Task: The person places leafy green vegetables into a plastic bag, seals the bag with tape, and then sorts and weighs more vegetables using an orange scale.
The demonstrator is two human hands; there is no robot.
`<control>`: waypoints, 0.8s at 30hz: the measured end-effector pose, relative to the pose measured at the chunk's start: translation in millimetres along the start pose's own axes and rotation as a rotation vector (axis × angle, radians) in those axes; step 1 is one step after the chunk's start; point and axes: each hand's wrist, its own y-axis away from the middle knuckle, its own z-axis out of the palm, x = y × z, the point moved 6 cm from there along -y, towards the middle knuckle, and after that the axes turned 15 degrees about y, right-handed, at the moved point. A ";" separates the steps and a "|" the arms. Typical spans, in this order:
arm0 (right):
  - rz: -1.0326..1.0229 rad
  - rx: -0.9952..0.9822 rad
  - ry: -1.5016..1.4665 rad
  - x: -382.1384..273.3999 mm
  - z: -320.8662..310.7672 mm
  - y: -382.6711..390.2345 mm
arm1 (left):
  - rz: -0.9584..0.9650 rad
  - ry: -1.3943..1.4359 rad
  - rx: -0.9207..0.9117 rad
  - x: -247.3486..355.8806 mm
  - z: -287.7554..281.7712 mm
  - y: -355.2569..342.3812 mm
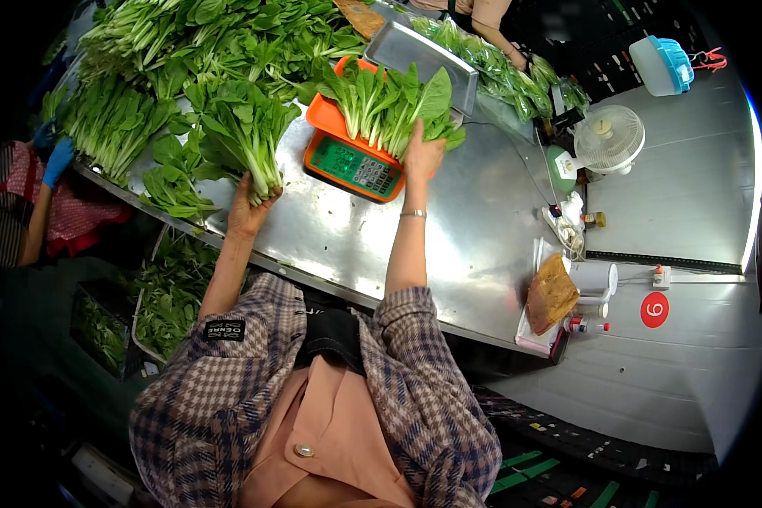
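My left hand [251,208] is closed around the stem ends of a bunch of leafy greens [247,134], whose leaves point away over the table. An orange kitchen scale [326,118] with a lit green display and a keypad stands to the right of that bunch. More leafy greens [371,103] lie across its top, stems toward me. At their right end my right hand [423,157] grips some of these greens; the leaves partly hide its fingertips.
A big heap of greens [220,38] covers the far left of the metal table [474,220]. Behind the scale sits a metal tray [415,52], with bagged greens [491,63] beyond. Co-workers' arms show at left and far right. Crates of greens [178,296] stand below left.
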 end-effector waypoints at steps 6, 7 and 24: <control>-0.153 -0.200 -0.218 -48.6 18.0 13.5 | 0.008 -0.014 0.012 5.3 0.0 6.1; -0.165 -0.209 -0.214 -51.0 20.1 14.5 | 0.014 -0.029 0.011 3.5 0.8 6.7; -0.716 -0.487 -0.310 -91.3 -39.2 168.1 | 0.052 -0.362 0.209 -3.3 -19.3 14.5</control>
